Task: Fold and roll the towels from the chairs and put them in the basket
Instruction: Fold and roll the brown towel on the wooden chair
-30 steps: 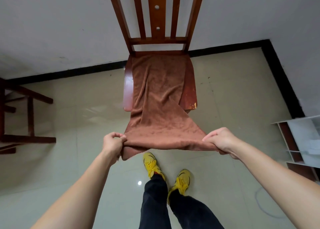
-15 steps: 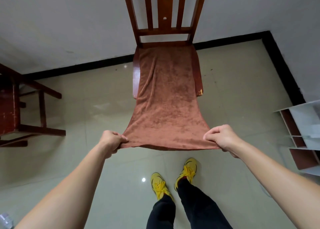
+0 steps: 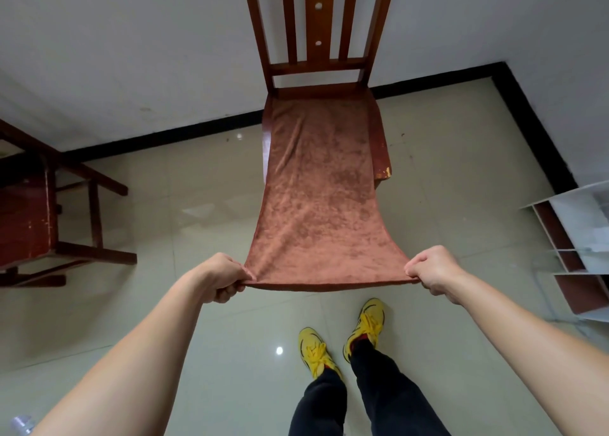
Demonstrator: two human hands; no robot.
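A brown towel [image 3: 321,204] lies stretched flat from the seat of a wooden chair [image 3: 316,69] toward me. My left hand [image 3: 224,277] pinches its near left corner and my right hand [image 3: 431,270] pinches its near right corner. The near edge hangs taut in the air between my hands, above the floor. The far end of the towel rests on the seat against the chair back. No basket is in view.
A second dark wooden chair [image 3: 43,211] stands at the left. A white shelf unit [image 3: 580,237] sits at the right edge. My feet in yellow shoes [image 3: 342,340] stand on the tiled floor just below the towel's near edge.
The towel was rumpled and skewed on the seat; now it is pulled straight and flat. My hands have spread apart and drawn it taut, and I have stepped back to the right.
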